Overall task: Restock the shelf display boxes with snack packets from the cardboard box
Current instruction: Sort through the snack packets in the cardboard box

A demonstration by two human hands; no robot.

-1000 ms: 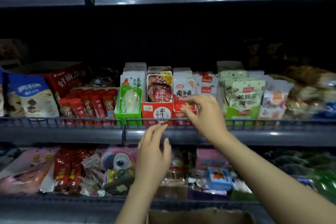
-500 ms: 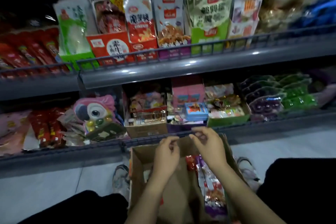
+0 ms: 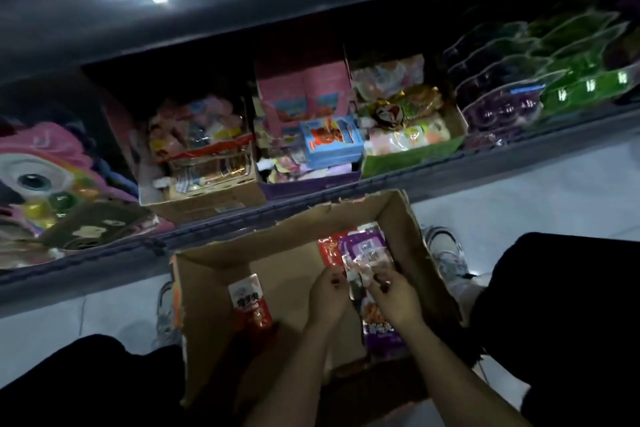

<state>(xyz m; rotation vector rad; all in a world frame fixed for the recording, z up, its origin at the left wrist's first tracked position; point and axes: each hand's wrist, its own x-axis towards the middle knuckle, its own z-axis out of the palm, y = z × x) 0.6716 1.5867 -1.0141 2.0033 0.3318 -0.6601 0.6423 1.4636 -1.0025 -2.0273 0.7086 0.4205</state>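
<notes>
An open cardboard box (image 3: pixel 221 315) sits on the floor between my knees. Inside it lie purple snack packets (image 3: pixel 367 246) along the right wall and a lone red and white packet (image 3: pixel 250 302) on the left. Both hands are down inside the box. My left hand (image 3: pixel 327 295) and my right hand (image 3: pixel 394 295) have their fingers curled on the tops of the purple packets. On the lower shelf above stand display boxes: a brown one (image 3: pixel 204 198), a purple one (image 3: pixel 311 180) and a green one (image 3: pixel 412 152).
A pink owl-shaped toy pack (image 3: pixel 45 177) stands at the left of the lower shelf, and purple and green jelly packs (image 3: pixel 519 94) at the right. The grey shelf rail (image 3: pixel 485 163) runs just beyond the box. My shoes (image 3: pixel 446 256) and dark trouser knees flank the box.
My view has tilted down from the upper shelf to the cardboard box. Both hands have dropped from the shelf into the box and taken hold of the purple packets.
</notes>
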